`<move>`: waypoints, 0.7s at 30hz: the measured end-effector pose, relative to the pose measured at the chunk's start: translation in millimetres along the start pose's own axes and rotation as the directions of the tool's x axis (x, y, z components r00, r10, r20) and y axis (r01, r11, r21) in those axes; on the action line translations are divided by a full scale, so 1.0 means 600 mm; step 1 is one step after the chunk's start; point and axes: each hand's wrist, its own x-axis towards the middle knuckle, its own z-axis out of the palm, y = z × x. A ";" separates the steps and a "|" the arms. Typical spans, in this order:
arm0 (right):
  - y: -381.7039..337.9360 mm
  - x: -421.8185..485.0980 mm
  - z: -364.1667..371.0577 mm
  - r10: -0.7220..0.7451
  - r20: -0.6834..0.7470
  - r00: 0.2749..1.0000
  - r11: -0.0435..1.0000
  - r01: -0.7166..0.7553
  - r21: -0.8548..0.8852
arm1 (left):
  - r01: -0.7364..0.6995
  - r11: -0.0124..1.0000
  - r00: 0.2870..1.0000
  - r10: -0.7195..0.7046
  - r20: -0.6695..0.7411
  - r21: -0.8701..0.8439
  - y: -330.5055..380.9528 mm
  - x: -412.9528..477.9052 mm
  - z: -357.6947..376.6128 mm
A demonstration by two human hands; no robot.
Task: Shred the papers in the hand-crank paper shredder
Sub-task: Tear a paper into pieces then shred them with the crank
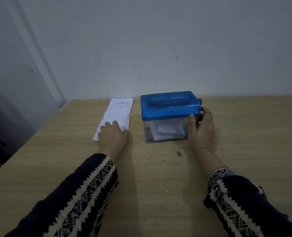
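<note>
Left hand (113,134) flat on near edge of papers (119,110); right hand (202,132) seemingly clasps right end of shredder (169,108).

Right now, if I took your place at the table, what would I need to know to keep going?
Left hand: lies flat on the near end of the papers, fingers relaxed, not gripping.
Right hand: holds the right end of the shredder, thumb on its front; the crank is hidden behind the hand.
Things: the papers lie on the table, left of the shredder and apart from it.
Done: some white paper already sits in the clear bin.
Left: no sheet shows in the slot. Pick one up, feed it in, turn the crank, and repeat through the stack.
</note>
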 end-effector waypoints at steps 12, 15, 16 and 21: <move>0.003 0.001 -0.001 0.011 0.003 1.000 1.000 -0.011 -0.010 | -0.099 0.983 0.995 0.097 0.017 0.153 0.004 0.005 0.016; 0.003 0.000 -0.001 0.013 0.008 1.000 1.000 -0.013 -0.014 | -0.084 0.983 0.996 0.081 0.024 0.165 0.007 0.008 0.013; 0.003 0.000 -0.001 0.015 0.009 1.000 1.000 -0.015 -0.017 | -0.083 0.983 0.996 0.080 0.025 0.163 0.008 0.008 0.014; 0.002 -0.001 -0.003 0.017 0.017 1.000 1.000 -0.017 -0.007 | -0.090 0.983 0.995 0.084 0.049 0.160 0.004 0.006 0.013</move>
